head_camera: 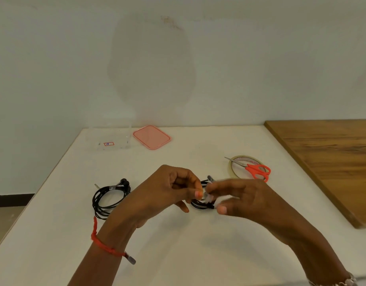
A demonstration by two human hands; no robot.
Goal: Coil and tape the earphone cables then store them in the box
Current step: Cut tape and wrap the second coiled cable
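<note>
Black cable: two earphone coils in all. The table coil (109, 200) lay flat on the white table (178, 254), left of the hands. The held coil (200, 204) was raised between both hands, near the table's middle.
Table coil: thin, glossy cord in round loops, with a pale strip across its far side, dark earbuds beside the strip and a metal plug poking out at the left.
Held coil: a tight bundle of the same thin cord, mostly hidden by fingers; a clear tape strip (207, 198) showed on its top.
Left hand (167, 188): one, fingers curled in, thumb and forefinger pinching the held coil at the strip.
Right hand (246, 199): one, blurred, narrowly closed, fingertips on the strip above and thumb under the held coil.
Box (107, 139): one, clear plastic, rectangular, lidless, at the table's far left, bearing a small red-edged label.
Lid (151, 137): one, pink, a flat rounded rectangle, just beside the box.
Tape roll (232, 166): one, a pale translucent ring lying flat, beyond the right hand.
Scissors (256, 170): one pair, orange handles, steel blades, resting across the tape roll.
Board (332, 162): one, grained brown wood, flat at the table's right side.
Wrist bands: two, a red thread band (103, 244) on the left, a metal link bracelet (342, 282) on the right.
</note>
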